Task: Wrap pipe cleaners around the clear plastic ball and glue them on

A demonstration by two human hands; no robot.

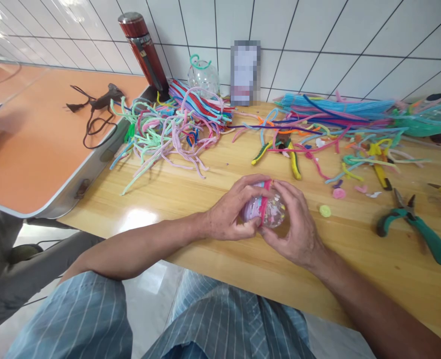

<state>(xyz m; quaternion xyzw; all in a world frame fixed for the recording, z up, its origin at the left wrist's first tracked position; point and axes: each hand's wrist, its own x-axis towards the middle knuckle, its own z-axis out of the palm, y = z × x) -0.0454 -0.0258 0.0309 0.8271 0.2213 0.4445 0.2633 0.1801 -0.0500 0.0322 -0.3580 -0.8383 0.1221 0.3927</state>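
Note:
Both hands meet over the wooden table (190, 194) near its front edge. Between them is a small clear plastic ball (271, 212) with coloured bits inside and a pink pipe cleaner (262, 203) wrapped round its middle. My left hand (230, 212) curls round the ball's left side, thumb underneath. My right hand (297, 224) covers its right side, fingers pressed against it. Part of the ball is hidden by my fingers.
Heaps of coloured pipe cleaners (168, 129) and a straight bundle (336, 107) lie at the back. Green-handled pliers (415, 224), yellow-handled tools (293, 162), a red flask (143, 50), another clear ball (203, 77) and small felt discs (325, 211) are about. An orange table (37, 139) with a black glue gun (104, 99) adjoins left.

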